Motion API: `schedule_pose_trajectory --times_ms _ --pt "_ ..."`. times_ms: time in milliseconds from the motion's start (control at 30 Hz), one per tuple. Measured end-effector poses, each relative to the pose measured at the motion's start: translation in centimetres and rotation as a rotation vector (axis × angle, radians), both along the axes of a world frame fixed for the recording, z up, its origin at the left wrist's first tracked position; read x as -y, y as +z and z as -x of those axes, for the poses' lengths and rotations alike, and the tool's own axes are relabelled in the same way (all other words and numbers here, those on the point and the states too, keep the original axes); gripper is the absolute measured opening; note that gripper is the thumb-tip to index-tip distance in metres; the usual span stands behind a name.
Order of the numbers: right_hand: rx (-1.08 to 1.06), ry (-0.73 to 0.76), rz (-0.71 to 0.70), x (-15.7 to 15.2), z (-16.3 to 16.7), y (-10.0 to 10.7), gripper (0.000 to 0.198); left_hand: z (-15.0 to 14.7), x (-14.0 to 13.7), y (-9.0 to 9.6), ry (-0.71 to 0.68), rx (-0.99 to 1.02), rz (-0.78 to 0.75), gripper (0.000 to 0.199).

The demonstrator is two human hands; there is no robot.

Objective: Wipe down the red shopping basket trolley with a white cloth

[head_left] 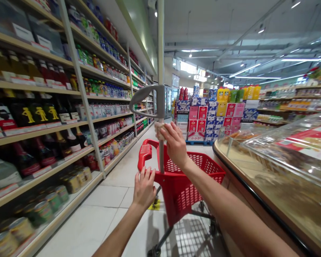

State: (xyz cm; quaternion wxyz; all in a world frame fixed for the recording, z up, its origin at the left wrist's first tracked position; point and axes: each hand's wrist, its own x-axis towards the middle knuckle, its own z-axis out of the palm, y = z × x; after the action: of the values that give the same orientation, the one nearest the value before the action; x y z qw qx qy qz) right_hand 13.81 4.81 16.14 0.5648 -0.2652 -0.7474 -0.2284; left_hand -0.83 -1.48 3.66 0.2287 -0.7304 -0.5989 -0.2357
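At seven o'clock the left hand [144, 191] rests slightly parted fingers on the red shopping cart [173, 192], at five; the right hand [177, 144], fingers together, clamps a crumpled cloth [159, 130] against its grey pole [161, 159]. What is done or left there I cannot tell. The pole stands upright, twelve to six, its loop handle [161, 101] pointing to nine.

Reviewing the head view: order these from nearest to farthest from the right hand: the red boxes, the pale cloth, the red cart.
1. Pale cloth: in the right hand, at its fingertips.
2. Red cart: close by, below the hand.
3. Red boxes: farthest, stacked ahead, well beyond the cart.
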Motion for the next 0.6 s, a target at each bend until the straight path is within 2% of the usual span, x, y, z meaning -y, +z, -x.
schedule_pose_trajectory --times_ms 33,67,100,233,300,367,500,533,600 --pt "0.072 -0.012 -0.035 -0.3 0.3 1.1 0.035 -0.1 0.0 0.1 -0.006 0.000 0.001 0.055" --pt "0.157 -0.021 -0.057 -0.6 0.4 1.2 0.036 -0.2 0.1 0.1 -0.009 0.005 -0.001 0.054" --pt "0.257 -0.027 -0.062 -0.8 0.2 0.4 0.036 -0.3 0.1 0.2 -0.011 0.014 -0.005 0.054" --pt "0.630 -0.011 -0.043 -0.5 -2.0 -7.4 0.033 -0.5 0.1 0.3 -0.029 0.042 -0.024 0.052" --pt "0.748 0.000 -0.036 -0.2 -2.6 -9.5 0.030 -0.6 0.0 0.3 -0.038 0.052 -0.024 0.052" --pt "0.763 -0.016 -0.040 -0.1 -2.3 -8.4 0.030 -0.7 -0.1 0.3 -0.044 0.059 -0.021 0.052" --pt "0.507 -0.105 -0.070 -1.2 -0.6 -1.3 0.031 -0.9 0.1 0.4 -0.065 0.058 -0.014 0.054" --pt "0.458 -0.114 -0.073 -1.5 -0.3 -0.2 0.031 -0.9 0.2 0.4 -0.076 0.059 -0.015 0.054" --pt "0.451 -0.092 -0.069 -1.6 -0.4 -0.3 0.031 -1.0 0.4 0.3 -0.087 0.066 -0.022 0.054"
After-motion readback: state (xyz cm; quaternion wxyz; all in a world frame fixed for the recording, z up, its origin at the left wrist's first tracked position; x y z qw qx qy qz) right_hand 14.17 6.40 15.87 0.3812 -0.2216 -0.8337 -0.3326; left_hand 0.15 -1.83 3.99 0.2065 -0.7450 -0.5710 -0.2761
